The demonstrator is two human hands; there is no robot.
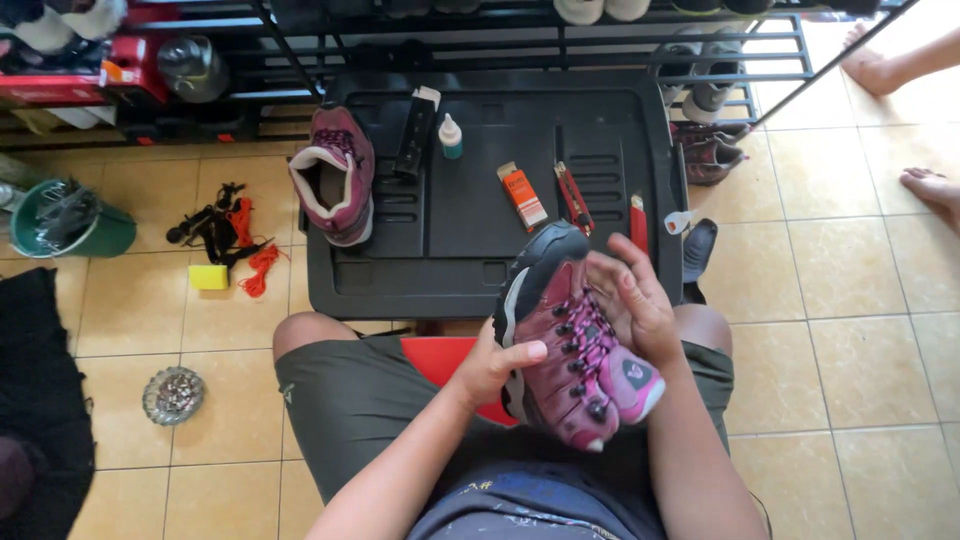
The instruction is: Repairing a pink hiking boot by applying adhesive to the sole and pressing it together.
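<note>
A person sits on a red stool [440,358], mostly hidden under the legs, and holds a maroon boot [570,350] with pink laces above the lap, just off the near edge of a black tray [480,230] on the tiled floor. The left hand [495,365] grips the boot's side and sole edge, thumb laid across the upper. The right hand [632,300] is cupped against the far side of the boot near the laces, fingers bent; how firmly it holds cannot be told, since the palm is turned away.

The second boot [335,175] lies at the tray's left edge, opening toward the camera. Along the tray's far edge stand a black box [415,130] and a small bottle [451,137]. Near the middle lie an orange box [522,196] and a red cutter [574,197]; another red tool [639,222] by the right edge is partly covered by the right hand.

Left of the tray lie tangled black and orange laces [235,235] and a yellow sponge [208,277]. A green bucket [70,220] holds things too small to make out. Another person's bare feet [930,185] are cut off at the right.
</note>
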